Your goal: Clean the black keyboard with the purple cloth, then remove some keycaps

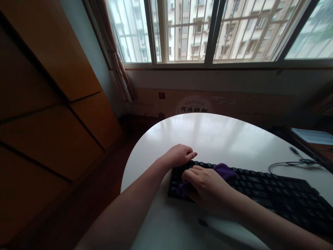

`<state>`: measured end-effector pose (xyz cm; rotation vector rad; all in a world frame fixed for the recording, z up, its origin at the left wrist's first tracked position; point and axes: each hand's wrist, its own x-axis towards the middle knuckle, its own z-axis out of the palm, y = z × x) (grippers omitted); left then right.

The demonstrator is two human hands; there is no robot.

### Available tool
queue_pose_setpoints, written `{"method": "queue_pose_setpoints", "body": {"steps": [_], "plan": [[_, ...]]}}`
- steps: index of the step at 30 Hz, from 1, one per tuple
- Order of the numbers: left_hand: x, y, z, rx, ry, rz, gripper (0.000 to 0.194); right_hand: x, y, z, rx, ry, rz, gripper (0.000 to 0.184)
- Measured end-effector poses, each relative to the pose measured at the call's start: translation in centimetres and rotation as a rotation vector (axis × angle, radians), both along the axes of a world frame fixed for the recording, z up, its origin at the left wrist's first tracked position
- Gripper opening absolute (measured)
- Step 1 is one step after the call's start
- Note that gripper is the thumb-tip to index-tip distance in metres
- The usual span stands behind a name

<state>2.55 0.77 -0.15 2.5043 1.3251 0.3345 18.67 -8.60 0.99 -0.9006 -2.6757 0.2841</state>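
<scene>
A black keyboard [260, 189] lies on the white round table [208, 133], reaching from the middle toward the lower right. At its far left corner, my left hand [179, 155] is closed over the edge, with the fingertips partly hidden. My right hand [204, 180] presses a bunched purple cloth [225, 171] onto the keys at the left end. Part of the cloth sticks out past the knuckles and another part shows below the fingers. The hands are close together, the left one farther from me.
A black cable [301, 161] lies looped at the table's right side. A small dark object [203, 223] sits near me on the table. Papers [313, 135] rest on a brown surface to the right. Wooden cabinets [47, 139] stand left; barred windows [187, 31] are ahead.
</scene>
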Motion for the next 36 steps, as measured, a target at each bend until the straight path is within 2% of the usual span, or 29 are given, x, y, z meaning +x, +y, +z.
{"method": "queue_pose_setpoints", "body": {"steps": [6,11,14,17,19,23,27,30,33,36], "plan": [[0.1,0.0,0.0,-0.018,0.001,-0.011,0.04,1.4,1.0,0.8,-0.149,-0.052,-0.044,0.016],[-0.1,0.4,-0.3,-0.017,-0.053,-0.011,0.039,1.9,1.8,1.3,-0.254,0.191,-0.188,0.02],[-0.1,0.5,-0.5,-0.011,-0.071,-0.011,0.038,1.5,1.8,0.9,-0.232,0.317,-0.213,0.02],[-0.1,0.5,-0.6,-0.009,-0.074,-0.008,0.037,0.8,1.3,0.3,-0.135,0.296,-0.274,0.015],[0.0,0.4,-0.6,-0.009,-0.061,-0.005,0.036,0.3,1.0,-0.1,-0.103,0.241,-0.248,0.007],[0.0,0.3,-0.4,-0.02,-0.036,-0.002,0.035,-0.2,0.4,-0.3,-0.154,0.139,-0.085,0.002],[0.1,0.1,-0.2,-0.029,-0.034,-0.002,0.035,0.0,0.2,0.1,-0.268,0.183,-0.041,0.014],[0.1,0.2,-0.3,-0.03,-0.033,-0.002,0.036,0.1,0.4,0.3,-0.427,0.302,-0.068,0.005],[0.0,0.4,-0.4,-0.036,-0.042,-0.015,0.031,0.3,1.1,0.3,-0.561,0.584,-0.182,0.017],[0.0,0.4,-0.5,-0.043,-0.063,-0.018,0.026,0.7,2.0,0.5,-0.715,0.892,-0.355,0.024]]}}
